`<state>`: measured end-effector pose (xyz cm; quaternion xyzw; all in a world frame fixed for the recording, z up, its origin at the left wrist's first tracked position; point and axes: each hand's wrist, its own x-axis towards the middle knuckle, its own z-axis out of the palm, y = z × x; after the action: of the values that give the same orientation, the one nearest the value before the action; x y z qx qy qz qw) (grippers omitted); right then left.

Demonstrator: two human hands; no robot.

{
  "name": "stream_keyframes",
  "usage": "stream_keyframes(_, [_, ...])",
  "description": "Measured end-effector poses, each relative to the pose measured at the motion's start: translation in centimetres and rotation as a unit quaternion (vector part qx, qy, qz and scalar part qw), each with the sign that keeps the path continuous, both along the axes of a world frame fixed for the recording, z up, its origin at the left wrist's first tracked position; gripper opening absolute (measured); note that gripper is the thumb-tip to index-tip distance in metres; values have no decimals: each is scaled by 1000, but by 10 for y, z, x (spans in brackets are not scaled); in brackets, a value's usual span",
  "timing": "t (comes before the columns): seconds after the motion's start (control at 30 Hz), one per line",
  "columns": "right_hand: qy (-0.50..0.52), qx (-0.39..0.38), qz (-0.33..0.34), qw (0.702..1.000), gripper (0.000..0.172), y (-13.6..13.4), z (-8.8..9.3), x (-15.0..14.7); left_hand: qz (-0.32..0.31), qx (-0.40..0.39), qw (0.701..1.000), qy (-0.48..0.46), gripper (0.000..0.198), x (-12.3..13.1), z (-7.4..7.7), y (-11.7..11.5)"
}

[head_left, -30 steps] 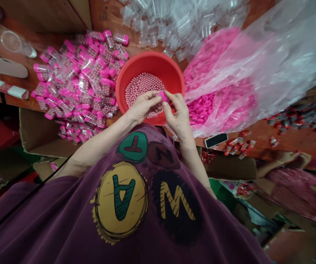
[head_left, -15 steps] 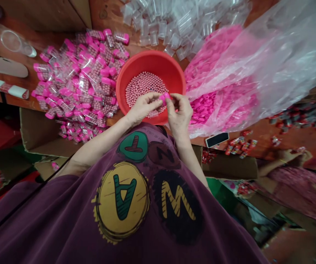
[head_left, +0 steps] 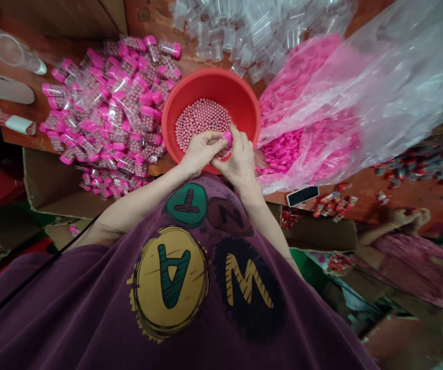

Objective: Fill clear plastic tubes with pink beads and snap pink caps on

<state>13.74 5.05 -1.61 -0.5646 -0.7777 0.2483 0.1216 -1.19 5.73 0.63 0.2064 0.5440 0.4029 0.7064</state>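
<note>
Over the near side of a red bowl [head_left: 171, 95], my two hands meet at a small pink cap [head_left: 227, 137]. My left hand [head_left: 200, 154] is closed on a small bottle under this cap; the bottle's body is mostly hidden by the fingers. My right hand [head_left: 240, 159] closes around the cap from the right, fingers curled over it and thumb below. Pink beads [head_left: 202, 121] lie in the bowl beyond my fingers. Left of the bowl is a heap of clear bottles [head_left: 117, 113] filled with pink beads and capped in pink.
A clear plastic bag [head_left: 391, 82] holding loose pink caps [head_left: 283, 151] lies right of the bowl. Clear empty bottles [head_left: 240, 31] are piled behind. A phone [head_left: 302, 196] rests at the table's front edge. Cardboard boxes [head_left: 52, 190] stand below. Another person's hands [head_left: 410, 218] are at far right.
My right hand has moved left and curled over the pink cap, its thumb now nearer my left hand. My left hand has barely moved. The view has shifted slightly.
</note>
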Motion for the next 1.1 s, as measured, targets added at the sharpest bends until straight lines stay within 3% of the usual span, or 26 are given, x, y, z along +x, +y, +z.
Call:
stream_keyframes(0.17, [-8, -11, 23, 1000, 81, 2, -8, 7, 3, -18, 1000, 12, 7, 0, -2, 0])
stream_keyframes(0.53, [-38, -47, 13, 998, 77, 0, -19, -1, -27, -83, 995, -55, 14, -3, -13, 2])
stream_keyframes(0.67, [-32, -77, 1, 997, 67, -7, -25, -4, -44, -132, 989, -49, 30, -2, -17, 0])
stream_keyframes(0.9, [3, -135, 5, 991, 64, -11, -37, -25, -40, -152, 988, 14, 34, -8, -24, -6])
stream_keyframes(1.03, [132, -170, 13, 976, 100, -14, -55, -27, 46, -59, 986, 146, 15, -47, -30, -4])
stream_keyframes(1.1, [173, -147, -51, 973, 91, -15, -68, -12, 92, 18, 967, 235, 8, -89, -37, 2])
